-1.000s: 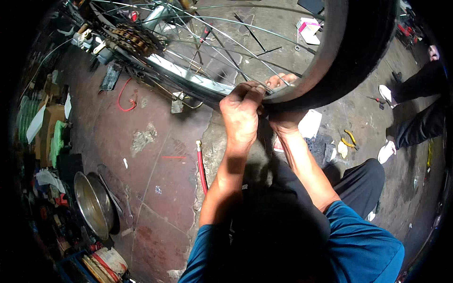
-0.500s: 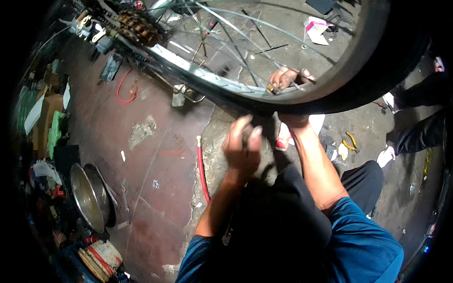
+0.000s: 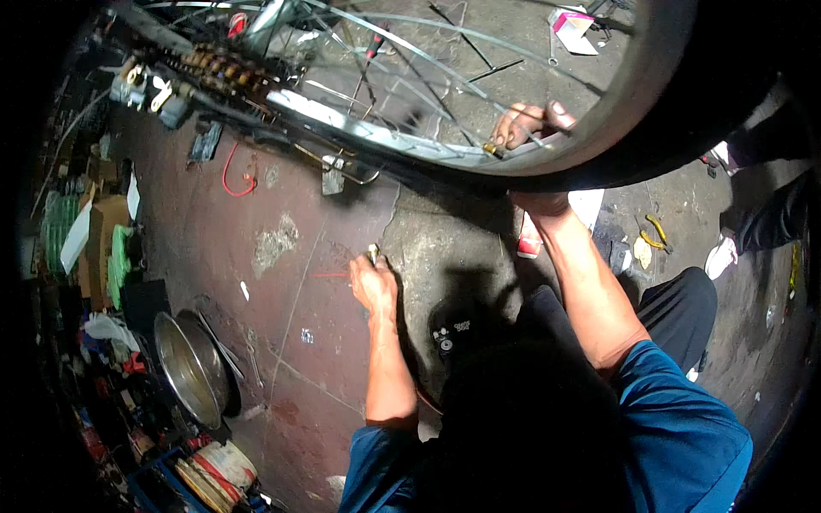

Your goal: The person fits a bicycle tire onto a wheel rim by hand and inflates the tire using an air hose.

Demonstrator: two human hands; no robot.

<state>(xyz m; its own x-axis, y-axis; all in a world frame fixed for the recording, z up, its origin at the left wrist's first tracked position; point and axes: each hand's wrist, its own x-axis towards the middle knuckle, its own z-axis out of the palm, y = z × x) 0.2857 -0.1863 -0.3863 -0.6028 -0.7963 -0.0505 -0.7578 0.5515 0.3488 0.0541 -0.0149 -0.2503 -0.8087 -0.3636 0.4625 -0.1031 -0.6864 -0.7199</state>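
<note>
A spoked bicycle wheel (image 3: 428, 154) spans the top of the view, its black tyre (image 3: 676, 111) curving down the right. My right hand (image 3: 526, 126) reaches up from under the tyre, fingers wrapped over the inner side of the rim, beside a brass-coloured valve stem (image 3: 491, 150). The tyre covers the middle of that hand. Lower left, over the floor, my left hand (image 3: 374, 280) is closed around the end of a red air hose. Its brass fitting (image 3: 373, 250) sticks out past the fingers; most of the hose is hidden by my hand and arm.
Rusty sprockets (image 3: 227, 68) and a chain sit at the wheel's upper left. A metal basin (image 3: 190, 368) stands on the floor at left, near piled clutter. Yellow-handled pliers (image 3: 655, 231) lie at right, near another person's dark trouser leg (image 3: 774, 214). A screwdriver (image 3: 375, 43) lies beyond the spokes.
My left hand has moved down and left from below the tyre and taken hold of the red hose's end. My right hand stays at the rim beside the valve. The view has shifted slightly.
</note>
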